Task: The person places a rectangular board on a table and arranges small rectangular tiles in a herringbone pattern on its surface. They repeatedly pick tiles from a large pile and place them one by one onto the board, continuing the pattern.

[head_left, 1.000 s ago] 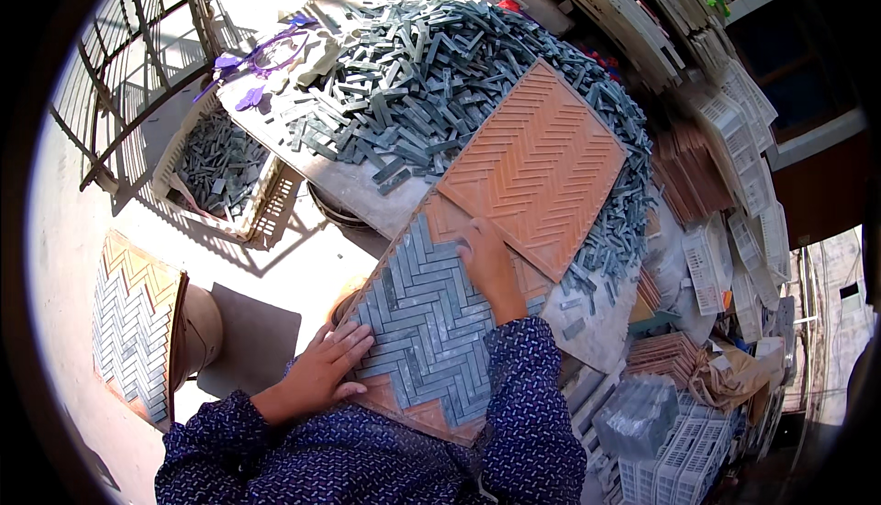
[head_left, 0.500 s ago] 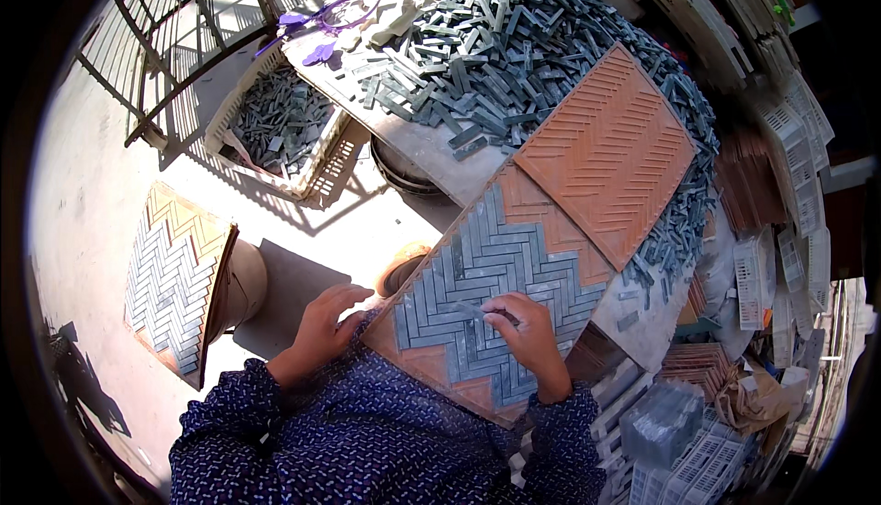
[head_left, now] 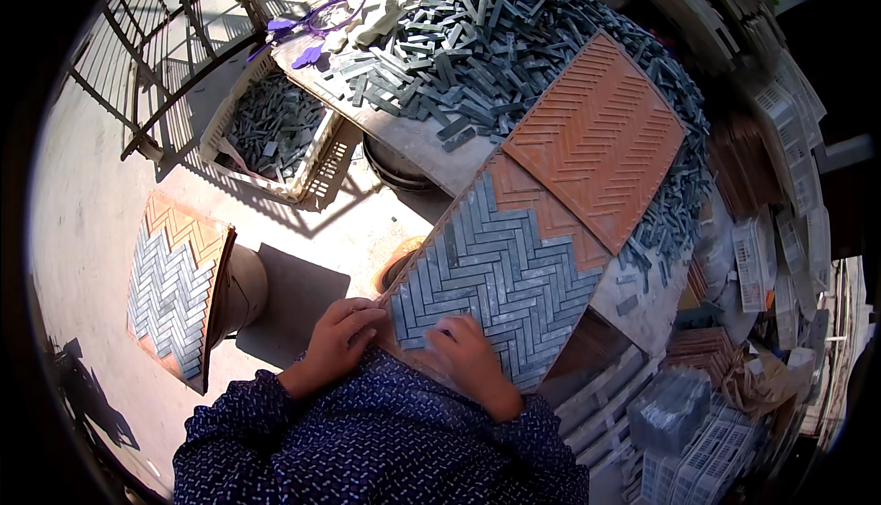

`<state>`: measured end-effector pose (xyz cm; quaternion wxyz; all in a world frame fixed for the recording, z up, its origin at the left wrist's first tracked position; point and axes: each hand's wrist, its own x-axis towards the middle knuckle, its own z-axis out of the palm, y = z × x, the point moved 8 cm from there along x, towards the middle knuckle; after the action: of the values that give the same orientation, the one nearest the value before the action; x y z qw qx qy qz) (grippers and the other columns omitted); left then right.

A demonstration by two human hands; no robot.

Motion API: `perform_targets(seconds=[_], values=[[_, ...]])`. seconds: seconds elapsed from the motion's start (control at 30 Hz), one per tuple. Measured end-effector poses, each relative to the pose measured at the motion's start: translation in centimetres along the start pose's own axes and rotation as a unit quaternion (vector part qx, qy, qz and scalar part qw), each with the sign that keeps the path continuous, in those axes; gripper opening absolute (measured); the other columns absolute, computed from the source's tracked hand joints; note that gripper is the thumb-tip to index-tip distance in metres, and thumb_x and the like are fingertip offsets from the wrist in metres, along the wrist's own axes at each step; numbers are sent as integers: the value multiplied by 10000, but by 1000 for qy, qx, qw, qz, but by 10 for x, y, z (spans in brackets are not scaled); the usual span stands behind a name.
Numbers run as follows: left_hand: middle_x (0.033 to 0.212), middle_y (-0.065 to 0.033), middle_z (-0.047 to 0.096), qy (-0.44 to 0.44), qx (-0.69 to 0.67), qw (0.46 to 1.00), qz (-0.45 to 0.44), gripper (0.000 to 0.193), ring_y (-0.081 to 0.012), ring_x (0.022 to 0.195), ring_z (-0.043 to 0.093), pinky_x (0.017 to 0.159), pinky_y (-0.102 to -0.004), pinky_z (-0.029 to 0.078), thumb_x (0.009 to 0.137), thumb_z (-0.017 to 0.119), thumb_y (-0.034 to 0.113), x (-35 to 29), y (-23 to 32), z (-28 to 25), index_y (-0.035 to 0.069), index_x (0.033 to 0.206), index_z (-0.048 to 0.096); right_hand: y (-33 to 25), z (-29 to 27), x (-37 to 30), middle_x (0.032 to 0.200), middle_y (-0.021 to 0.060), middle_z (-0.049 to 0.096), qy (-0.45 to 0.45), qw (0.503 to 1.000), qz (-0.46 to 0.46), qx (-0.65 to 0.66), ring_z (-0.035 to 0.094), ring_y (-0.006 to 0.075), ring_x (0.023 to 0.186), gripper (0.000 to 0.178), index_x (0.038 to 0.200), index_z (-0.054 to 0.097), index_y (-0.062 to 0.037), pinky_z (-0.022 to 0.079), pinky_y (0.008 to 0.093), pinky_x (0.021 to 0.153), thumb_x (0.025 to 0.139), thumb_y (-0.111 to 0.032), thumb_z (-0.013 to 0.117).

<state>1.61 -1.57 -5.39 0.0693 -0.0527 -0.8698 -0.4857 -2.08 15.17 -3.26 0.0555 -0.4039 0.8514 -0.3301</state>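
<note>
Over the near end of the tile board (head_left: pixel 500 262), the right hand (head_left: pixel 466 351) curls, blurred; whether its grip holds anything, I cannot tell. At nine o'clock from it, the left hand (head_left: pixel 332 344) sits loosely bent by the board's edge, closure unclear. The board's long axis runs toward one o'clock, under a ribbed orange panel (head_left: pixel 601 138).

I'm wearing dull cloth sleeves (head_left: pixel 240 420), grey stony strips (head_left: pixel 496 271) are looking matt, clear plastic pack (head_left: pixel 670 410) is shining
</note>
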Motion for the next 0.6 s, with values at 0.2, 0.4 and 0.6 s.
perform_targets(seconds=[0.2,0.4,0.6], values=[[902,-69,608,15,44,995,93,241,-250,852,593,743,-351,484,706,671,6,-5,13,5,70,938,660,-1,5,-10,891,85,523,-6,999,-37,15,525,256,884,175,864,569,-22,468,340,754,698,-55,616],[880,-38,614,-58,95,969,221,238,-224,849,589,721,-350,472,660,637,67,-3,35,25,71,896,668,-3,12,-6,887,92,558,-13,999,-42,16,561,263,888,169,866,585,-25,474,314,778,703,-47,623],[913,-41,624,-116,151,949,252,273,-228,868,585,733,-356,479,674,610,75,0,44,41,59,942,663,43,-45,7,882,111,613,105,994,23,27,594,277,839,157,920,631,-19,489,342,739,778,-83,650]])
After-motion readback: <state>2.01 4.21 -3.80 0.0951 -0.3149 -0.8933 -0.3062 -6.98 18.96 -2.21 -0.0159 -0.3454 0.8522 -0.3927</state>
